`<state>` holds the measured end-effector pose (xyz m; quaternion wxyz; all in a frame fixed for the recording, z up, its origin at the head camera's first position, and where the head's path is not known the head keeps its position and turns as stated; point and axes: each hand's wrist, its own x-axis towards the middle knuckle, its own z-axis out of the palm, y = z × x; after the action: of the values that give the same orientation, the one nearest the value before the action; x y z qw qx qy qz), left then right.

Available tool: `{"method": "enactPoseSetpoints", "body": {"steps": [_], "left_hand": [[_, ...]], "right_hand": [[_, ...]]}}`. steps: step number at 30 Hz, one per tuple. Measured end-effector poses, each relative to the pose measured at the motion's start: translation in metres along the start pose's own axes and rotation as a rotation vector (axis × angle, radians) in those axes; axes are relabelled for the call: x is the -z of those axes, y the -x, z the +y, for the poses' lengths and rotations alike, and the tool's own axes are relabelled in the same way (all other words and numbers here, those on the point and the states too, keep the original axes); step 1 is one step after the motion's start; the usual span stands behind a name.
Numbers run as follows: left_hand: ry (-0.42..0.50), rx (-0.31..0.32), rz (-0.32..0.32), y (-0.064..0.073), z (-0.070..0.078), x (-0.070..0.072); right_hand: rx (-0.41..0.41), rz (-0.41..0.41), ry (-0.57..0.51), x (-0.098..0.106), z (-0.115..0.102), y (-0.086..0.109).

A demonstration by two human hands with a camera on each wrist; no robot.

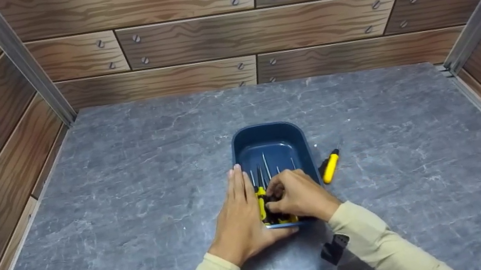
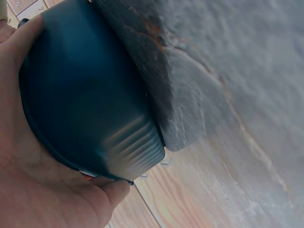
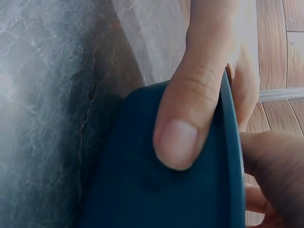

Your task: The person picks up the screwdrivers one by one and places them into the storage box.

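Observation:
A dark blue plastic box [image 1: 267, 127] stands lengthwise on the table, with several screwdrivers lying inside, their thin metal shafts [image 1: 266, 165] pointing away from me. Their yellow and black handles [image 1: 261, 205] lie at the near end, partly covered by both hands. My left hand [image 1: 241, 224] holds the box at its near left corner, fingers along the left rim and thumb [image 3: 178, 137] against the near wall outside. Reaching in over the right rim, my right hand [image 1: 300, 193] has its fingers curled, thumb and forefinger pinching at a black screwdriver handle that they mostly hide.
One more screwdriver [image 1: 331, 167], yellow with a black collar, lies on the table right of the box. The grey marbled tabletop [image 1: 138, 173] is bounded by wood-patterned walls [image 1: 184, 41] at the back and sides. A black wrist device [image 1: 335, 249] hangs by the right sleeve.

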<state>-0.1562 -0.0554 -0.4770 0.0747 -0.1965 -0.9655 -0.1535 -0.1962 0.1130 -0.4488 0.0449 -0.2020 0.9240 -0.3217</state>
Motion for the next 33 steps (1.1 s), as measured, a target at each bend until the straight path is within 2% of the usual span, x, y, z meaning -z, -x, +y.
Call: {"method": "enactPoseSetpoints", "body": {"steps": [12, 26, 29, 33], "left_hand": [[0.013, -0.002, -0.002, 0.000, 0.000, 0.000], [0.024, -0.002, 0.007, 0.000, 0.000, 0.000], [0.016, -0.013, 0.024, 0.000, -0.001, -0.001], [0.004, -0.030, 0.038, 0.000, -0.002, -0.001]], "right_hand": [[0.025, 0.003, 0.059, 0.001, -0.004, -0.001], [0.041, -0.005, 0.018, 0.005, 0.001, -0.001], [0.026, 0.037, 0.004, 0.012, 0.004, -0.002], [0.049, 0.196, 0.035, 0.025, 0.015, -0.005]]}}
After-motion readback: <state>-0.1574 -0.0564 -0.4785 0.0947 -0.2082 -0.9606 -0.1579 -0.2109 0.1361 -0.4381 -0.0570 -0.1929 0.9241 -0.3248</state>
